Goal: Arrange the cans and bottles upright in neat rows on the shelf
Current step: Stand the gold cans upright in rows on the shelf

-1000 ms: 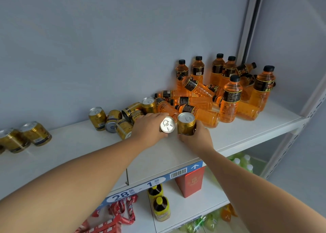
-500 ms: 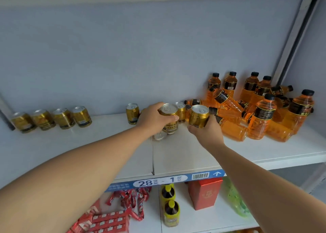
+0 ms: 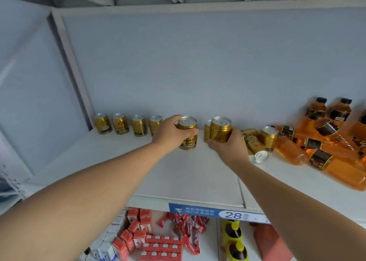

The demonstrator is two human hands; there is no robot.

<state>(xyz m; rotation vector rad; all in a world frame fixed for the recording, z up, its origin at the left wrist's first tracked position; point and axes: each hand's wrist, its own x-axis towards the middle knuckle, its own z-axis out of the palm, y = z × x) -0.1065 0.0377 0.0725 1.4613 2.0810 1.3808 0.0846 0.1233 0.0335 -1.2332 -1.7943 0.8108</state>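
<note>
My left hand [image 3: 168,133] and right hand [image 3: 227,144] each grip an upright can, left nearer the row of cans [image 3: 128,124] by the wall.

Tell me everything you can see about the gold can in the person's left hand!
The gold can is short, round and shiny, like metal, with a silver top and pull tab. Its lower label has dark print, partly readable as "Health". It stands upright; whether its base touches the white shelf is unclear. The left hand wraps around its left side, thumb across the front. It sits to the right of the row of four upright cans by the back wall.
</note>
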